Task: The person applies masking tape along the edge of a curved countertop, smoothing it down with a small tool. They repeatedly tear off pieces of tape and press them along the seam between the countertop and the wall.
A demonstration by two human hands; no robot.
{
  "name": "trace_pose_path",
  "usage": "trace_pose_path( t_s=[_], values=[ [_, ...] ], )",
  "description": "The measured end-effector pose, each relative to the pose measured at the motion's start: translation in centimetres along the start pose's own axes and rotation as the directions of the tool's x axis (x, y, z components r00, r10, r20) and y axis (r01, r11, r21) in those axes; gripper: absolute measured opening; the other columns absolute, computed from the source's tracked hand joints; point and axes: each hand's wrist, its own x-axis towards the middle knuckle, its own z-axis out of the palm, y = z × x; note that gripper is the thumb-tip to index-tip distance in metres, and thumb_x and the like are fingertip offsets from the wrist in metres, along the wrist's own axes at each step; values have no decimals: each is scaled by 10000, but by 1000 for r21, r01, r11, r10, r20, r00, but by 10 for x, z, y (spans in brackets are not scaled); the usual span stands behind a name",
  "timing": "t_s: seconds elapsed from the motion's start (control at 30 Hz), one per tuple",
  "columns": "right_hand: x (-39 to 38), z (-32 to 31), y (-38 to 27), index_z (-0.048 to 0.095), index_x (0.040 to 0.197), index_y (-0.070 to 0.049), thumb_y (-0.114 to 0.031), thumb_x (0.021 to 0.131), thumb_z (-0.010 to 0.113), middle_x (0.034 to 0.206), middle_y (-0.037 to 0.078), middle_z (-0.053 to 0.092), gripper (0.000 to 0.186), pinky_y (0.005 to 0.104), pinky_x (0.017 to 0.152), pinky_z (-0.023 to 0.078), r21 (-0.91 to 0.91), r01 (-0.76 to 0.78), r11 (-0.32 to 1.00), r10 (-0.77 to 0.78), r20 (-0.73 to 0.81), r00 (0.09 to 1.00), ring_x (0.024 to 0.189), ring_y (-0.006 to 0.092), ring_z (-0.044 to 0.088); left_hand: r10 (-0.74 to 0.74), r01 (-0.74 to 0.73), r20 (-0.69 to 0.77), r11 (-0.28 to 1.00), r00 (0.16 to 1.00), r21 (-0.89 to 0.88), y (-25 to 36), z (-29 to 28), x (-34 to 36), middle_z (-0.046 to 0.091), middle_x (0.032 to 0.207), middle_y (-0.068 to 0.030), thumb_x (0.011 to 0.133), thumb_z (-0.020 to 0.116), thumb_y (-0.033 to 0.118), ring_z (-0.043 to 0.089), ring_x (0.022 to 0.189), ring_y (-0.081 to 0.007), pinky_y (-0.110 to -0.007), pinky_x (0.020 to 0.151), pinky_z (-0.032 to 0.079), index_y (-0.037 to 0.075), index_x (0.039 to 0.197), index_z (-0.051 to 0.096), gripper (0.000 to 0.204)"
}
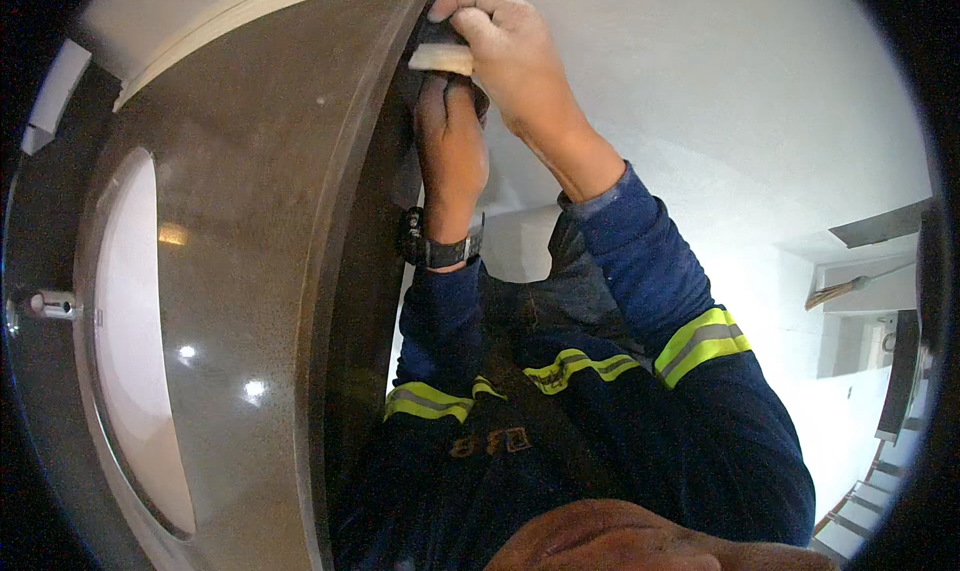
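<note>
Up against the edge of the dark stone countertop [235, 271], my right hand [505, 61] has its fingers bent over a dark patch, with a pale, flat strip [440, 59] beside its thumb and palm. Just below the strip is my left hand [450, 136], with a black watch on the wrist. Its fingers are closed and partly hidden, so I cannot make out what they hold. Both hands are close together along the counter's edge, and I cannot tell which of them grips the strip.
A white oval basin [130, 331] is set in the countertop, with a chrome fitting [50, 306] at its far left. A white wall [700, 91] stands beside my hands. At the right are a broom [845, 289] and a ladder-like rack [860, 496].
</note>
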Motion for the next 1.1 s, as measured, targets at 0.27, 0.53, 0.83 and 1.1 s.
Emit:
trace_pose_path(
  t_s=[0.27,0.53,0.83,1.1],
  values=[
    [6,-2,0,633,932,-53,-56,952,469,856,-34,538,165,242,739,446,171,-65,983,60,34,998,824,98,510,86,-87,-26,994,996,-63,17,4,-9,451,701,-3,1058,462,149,409,615,-109,-308,577,352,17,1094,572,176],
    [9,3,-4,628,916,-72,-58,975,493,900,-29,539,147,243,776,431,336,-108,936,120,-17,993,860,99,500,121,-145,-122,965,985,-216,17,11,-12,457,696,0,1044,487,130,387,603,-88,-282,552,318,34,1094,577,141],
    [13,-2,24,622,922,-59,-74,971,500,890,-25,528,132,253,799,427,249,-27,968,42,-55,998,858,106,489,392,-386,-42,916,919,105,-14,1,-7,552,768,-52,1051,479,126,516,688,-141,-325,659,439,11,1166,617,213],
    [-21,-67,-35,621,1231,-41,-140,947,568,1131,107,657,305,343,824,543,-313,-7,950,114,325,939,967,204,665,101,-104,27,977,995,185,-16,-9,-1,635,870,-129,1036,454,86,625,839,-257,-403,830,499,23,1440,564,424]
  ],
)
